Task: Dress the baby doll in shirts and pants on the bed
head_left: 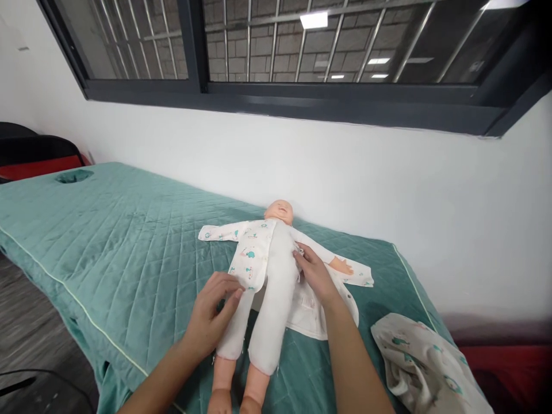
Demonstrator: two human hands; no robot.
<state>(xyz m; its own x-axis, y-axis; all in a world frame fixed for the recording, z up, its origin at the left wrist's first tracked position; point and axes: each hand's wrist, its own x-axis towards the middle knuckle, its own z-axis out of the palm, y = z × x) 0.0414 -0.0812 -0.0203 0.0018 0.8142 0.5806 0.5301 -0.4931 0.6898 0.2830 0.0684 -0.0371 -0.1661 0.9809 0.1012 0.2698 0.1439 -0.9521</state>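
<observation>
A baby doll (pixel 280 259) with a white cloth body lies on its back, head toward the wall. It wears a white baby shirt (pixel 254 247) with green prints, one front panel over its chest and the other spread flat beneath it on the right. Its right-side arm (pixel 340 264) lies over a sleeve, with the plastic hand showing. My left hand (pixel 218 305) hovers or rests at the shirt's lower corner, thumb and fingers apart. At the doll's side, my right hand (pixel 310 267) has thumb and forefinger pinched together; what is between them is too small to make out.
A green quilted cover (pixel 142 253) spreads over the bed, which has a round hole (pixel 74 176) at far left. A crumpled printed cloth (pixel 426 362) lies at right front. Behind is a white wall (pixel 207 149) under a barred window. Red and black chairs (pixel 38 155) stand at left.
</observation>
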